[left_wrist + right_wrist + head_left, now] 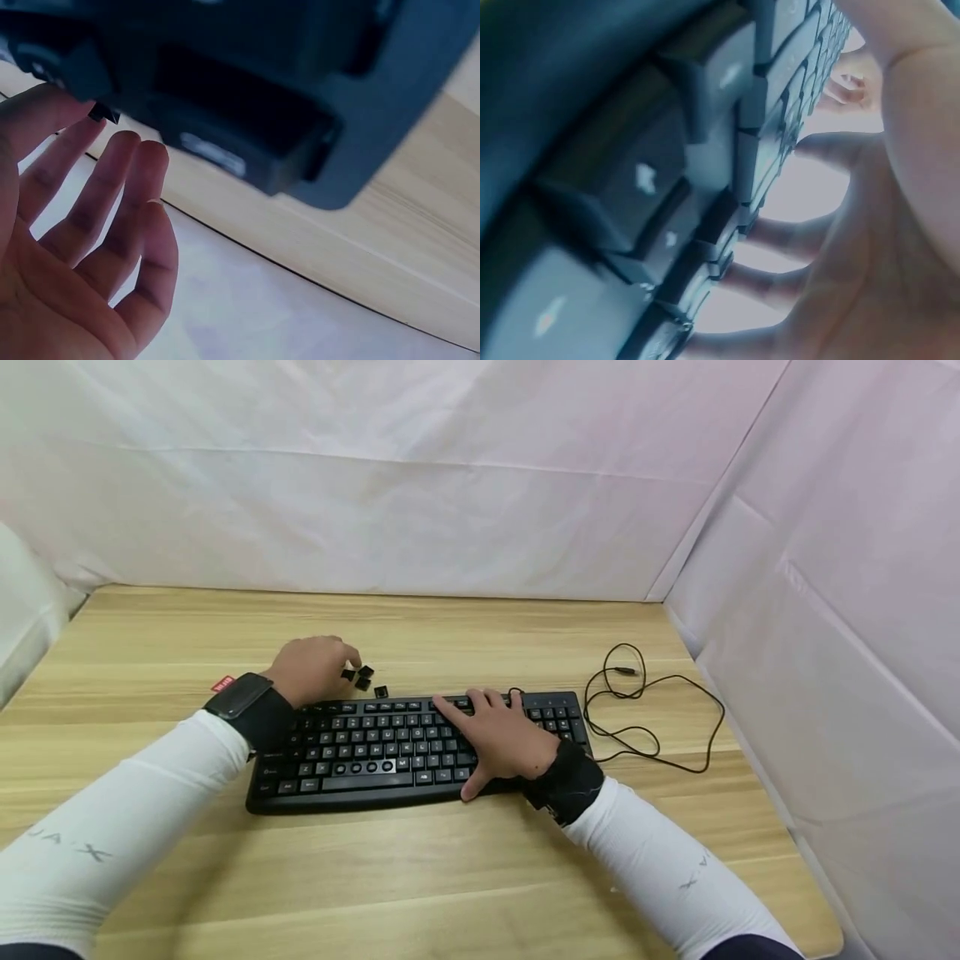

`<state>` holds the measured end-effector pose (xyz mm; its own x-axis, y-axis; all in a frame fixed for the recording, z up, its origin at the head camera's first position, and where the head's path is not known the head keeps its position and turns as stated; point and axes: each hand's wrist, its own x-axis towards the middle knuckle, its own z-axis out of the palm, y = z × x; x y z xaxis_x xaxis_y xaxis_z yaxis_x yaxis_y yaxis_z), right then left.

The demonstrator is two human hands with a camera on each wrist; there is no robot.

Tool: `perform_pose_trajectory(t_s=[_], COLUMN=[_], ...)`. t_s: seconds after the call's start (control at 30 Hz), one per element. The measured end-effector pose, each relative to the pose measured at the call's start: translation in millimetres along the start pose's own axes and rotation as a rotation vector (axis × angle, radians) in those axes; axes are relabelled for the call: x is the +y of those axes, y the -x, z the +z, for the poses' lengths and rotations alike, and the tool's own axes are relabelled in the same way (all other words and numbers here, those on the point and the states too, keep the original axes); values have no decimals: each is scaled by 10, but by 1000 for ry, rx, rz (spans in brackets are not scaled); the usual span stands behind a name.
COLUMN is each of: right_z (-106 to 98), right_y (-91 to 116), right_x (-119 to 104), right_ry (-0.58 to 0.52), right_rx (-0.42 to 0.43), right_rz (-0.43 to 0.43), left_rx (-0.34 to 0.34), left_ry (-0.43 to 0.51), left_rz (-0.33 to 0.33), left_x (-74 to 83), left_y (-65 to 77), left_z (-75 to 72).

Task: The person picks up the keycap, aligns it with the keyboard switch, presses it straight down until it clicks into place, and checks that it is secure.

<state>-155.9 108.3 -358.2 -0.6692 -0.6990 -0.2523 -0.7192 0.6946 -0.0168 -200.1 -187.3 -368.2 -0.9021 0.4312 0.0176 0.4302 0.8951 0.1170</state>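
A black keyboard (367, 782) lies on the wooden table, with a gap in its key rows behind the key nearest the camera in the left wrist view. My left hand (311, 670) is over the keyboard's far left corner, thumb and forefinger pinching a small black keycap (103, 112) at their tips. Loose black keycaps (363, 683) lie just beyond the keyboard's back edge, close to those fingertips. My right hand (504, 739) rests spread across the keyboard's right part, fingertips toward the back edge and thumb at the front edge. Its palm covers some keys.
The keyboard's thin black cable (708, 739) lies in loose loops to the right, its plug (624, 671) among them. White cloth walls (360, 518) stand behind and to the right of the table (390, 885). A red tag (222, 683) shows beside the left wrist strap.
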Motion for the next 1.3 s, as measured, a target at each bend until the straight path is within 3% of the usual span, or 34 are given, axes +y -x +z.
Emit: perform_pose_trajectory(t_s=[0.3,0.47,0.7,0.8,1.03,1.17,1.3], right_z=[-20,-15,-11,-11,-8,-22,-28], right_y=[-9,-8,-11,-6,34,46,49], right_x=[-76,-71,-52,-45,-24,-6,19], right_ry=[39,57,81,79,80,83,83], right_rx=[-21,-23,-20,-19,-7,6,7], right_rz=[33,36,48,43,13,6,5], left_rx=[19,39,92,86,22,6,9], left_ry=[20,35,37,100,368,402,353], left_rz=[-13,-47,-41,-68,-106,-67,-13], left_x=[-31,-59,-89,-73,87,188,267], left_y=[13,80,195,261,450,529,587], left_z=[38,-17,-75,-87,-115,-150,-144])
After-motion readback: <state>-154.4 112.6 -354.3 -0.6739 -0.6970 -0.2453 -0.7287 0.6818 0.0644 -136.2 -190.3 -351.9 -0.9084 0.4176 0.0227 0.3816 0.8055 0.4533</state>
